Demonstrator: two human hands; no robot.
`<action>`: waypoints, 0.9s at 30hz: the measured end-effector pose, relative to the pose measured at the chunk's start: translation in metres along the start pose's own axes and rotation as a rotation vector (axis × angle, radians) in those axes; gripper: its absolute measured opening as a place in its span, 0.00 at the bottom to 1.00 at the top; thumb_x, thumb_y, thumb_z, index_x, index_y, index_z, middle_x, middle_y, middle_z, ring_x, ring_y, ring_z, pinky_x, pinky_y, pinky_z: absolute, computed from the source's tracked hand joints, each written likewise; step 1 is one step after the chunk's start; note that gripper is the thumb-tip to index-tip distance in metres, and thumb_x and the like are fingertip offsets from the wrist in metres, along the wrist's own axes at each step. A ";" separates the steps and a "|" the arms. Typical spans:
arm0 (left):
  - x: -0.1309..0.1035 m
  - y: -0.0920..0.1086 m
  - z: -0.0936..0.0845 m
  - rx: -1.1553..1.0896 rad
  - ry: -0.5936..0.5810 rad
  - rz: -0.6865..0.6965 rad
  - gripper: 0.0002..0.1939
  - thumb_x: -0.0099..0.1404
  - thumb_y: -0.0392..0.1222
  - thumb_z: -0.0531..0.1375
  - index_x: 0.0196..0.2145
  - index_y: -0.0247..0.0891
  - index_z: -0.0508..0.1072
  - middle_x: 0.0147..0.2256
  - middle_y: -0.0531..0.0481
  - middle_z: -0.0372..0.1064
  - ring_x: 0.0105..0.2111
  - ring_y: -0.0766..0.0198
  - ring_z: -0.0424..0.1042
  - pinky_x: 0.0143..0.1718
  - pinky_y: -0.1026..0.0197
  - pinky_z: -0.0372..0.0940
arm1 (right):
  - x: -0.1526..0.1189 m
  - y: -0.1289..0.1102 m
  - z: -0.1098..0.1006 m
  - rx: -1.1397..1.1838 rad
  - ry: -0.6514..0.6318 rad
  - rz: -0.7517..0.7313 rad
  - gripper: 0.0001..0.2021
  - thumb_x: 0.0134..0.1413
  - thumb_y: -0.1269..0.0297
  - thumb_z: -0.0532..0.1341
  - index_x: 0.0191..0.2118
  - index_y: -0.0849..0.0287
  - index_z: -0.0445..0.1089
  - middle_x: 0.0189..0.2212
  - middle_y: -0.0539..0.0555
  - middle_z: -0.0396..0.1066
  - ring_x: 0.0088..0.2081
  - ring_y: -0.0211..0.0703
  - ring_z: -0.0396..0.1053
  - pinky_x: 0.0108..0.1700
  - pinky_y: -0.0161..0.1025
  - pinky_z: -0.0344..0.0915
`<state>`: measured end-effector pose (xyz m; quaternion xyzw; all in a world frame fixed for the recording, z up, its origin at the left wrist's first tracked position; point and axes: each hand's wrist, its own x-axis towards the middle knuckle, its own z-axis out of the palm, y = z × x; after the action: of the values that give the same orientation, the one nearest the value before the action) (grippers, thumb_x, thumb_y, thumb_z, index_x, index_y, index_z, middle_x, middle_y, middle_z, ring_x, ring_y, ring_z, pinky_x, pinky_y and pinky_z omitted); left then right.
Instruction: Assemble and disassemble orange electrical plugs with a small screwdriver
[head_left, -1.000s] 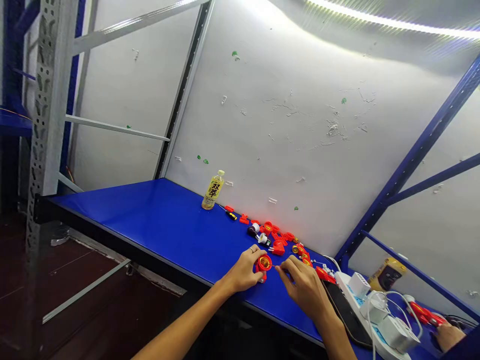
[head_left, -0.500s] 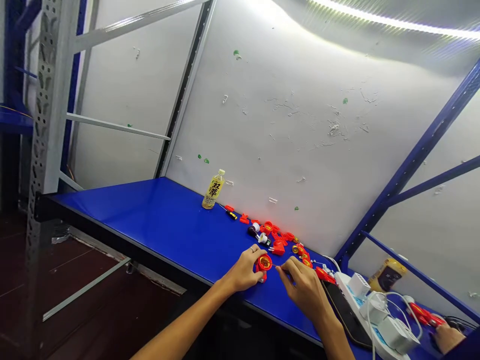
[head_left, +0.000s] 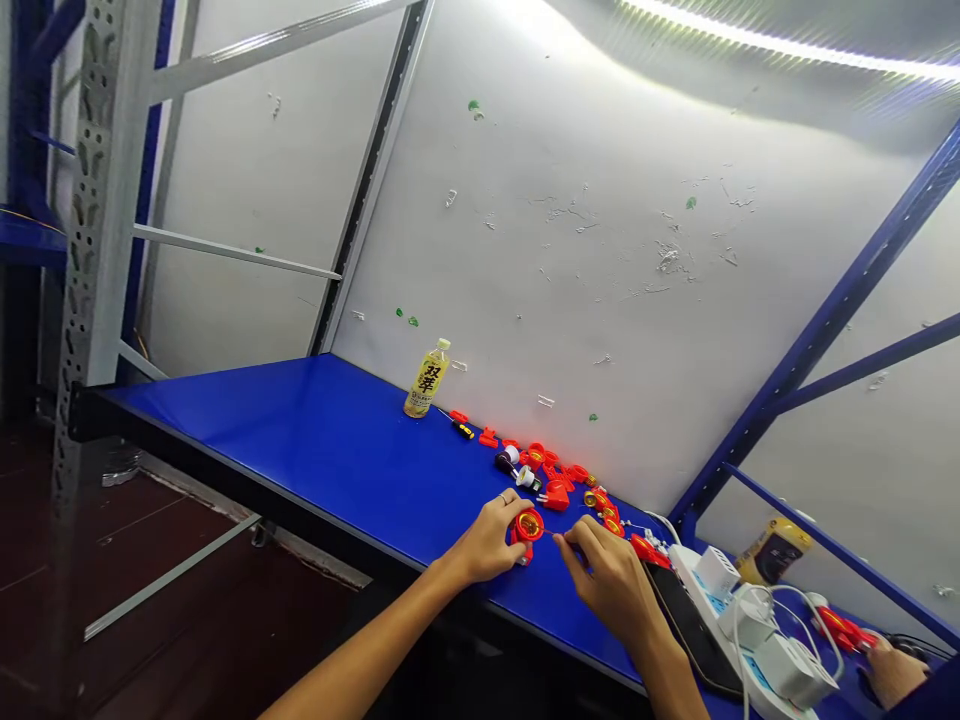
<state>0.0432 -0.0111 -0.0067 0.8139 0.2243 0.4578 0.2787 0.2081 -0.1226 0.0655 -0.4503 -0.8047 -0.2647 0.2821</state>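
While the left hand (head_left: 489,540) is gripping a red lamp socket (head_left: 526,527) with its fingers clenched around the body, the socket is sitting just above the near edge of the blue surface (head_left: 322,440), its brass-lined mouth facing the right hand. The right hand (head_left: 611,578) is pinching a thin tool (head_left: 559,533) between thumb and fingertips, and the tip is pointing at the socket's mouth; whether it is touching cannot be told. Behind the hands, a scatter of red socket parts (head_left: 559,478) is lying along the wall, with a small screwdriver (head_left: 461,429) and a yellow drink bottle (head_left: 427,378) standing farther left. Beside the right forearm a dark phone (head_left: 690,625) and a white power strip (head_left: 739,620) with plugged chargers are resting. Another person's hand (head_left: 892,672) is showing at the far right corner.
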 end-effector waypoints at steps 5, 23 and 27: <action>0.000 -0.001 0.000 0.002 0.002 0.009 0.25 0.53 0.31 0.62 0.50 0.38 0.72 0.43 0.47 0.67 0.43 0.60 0.69 0.49 0.58 0.65 | -0.001 0.000 0.000 -0.001 0.000 0.007 0.10 0.65 0.69 0.55 0.30 0.56 0.61 0.25 0.48 0.62 0.24 0.35 0.61 0.28 0.34 0.57; -0.001 -0.003 0.001 -0.013 0.002 0.015 0.25 0.53 0.31 0.63 0.50 0.38 0.72 0.43 0.47 0.67 0.43 0.59 0.69 0.49 0.58 0.65 | 0.003 -0.001 -0.002 -0.083 -0.048 -0.044 0.12 0.66 0.68 0.53 0.29 0.57 0.60 0.25 0.48 0.61 0.24 0.35 0.60 0.28 0.35 0.53; 0.000 -0.002 0.001 -0.009 -0.001 0.011 0.25 0.53 0.31 0.63 0.50 0.39 0.72 0.44 0.47 0.67 0.43 0.59 0.69 0.49 0.58 0.65 | 0.010 -0.002 -0.006 -0.123 -0.096 -0.091 0.11 0.66 0.69 0.52 0.29 0.57 0.62 0.25 0.48 0.62 0.24 0.36 0.61 0.28 0.36 0.53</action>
<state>0.0437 -0.0103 -0.0084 0.8141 0.2174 0.4600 0.2800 0.2033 -0.1217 0.0767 -0.4421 -0.8190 -0.3044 0.2027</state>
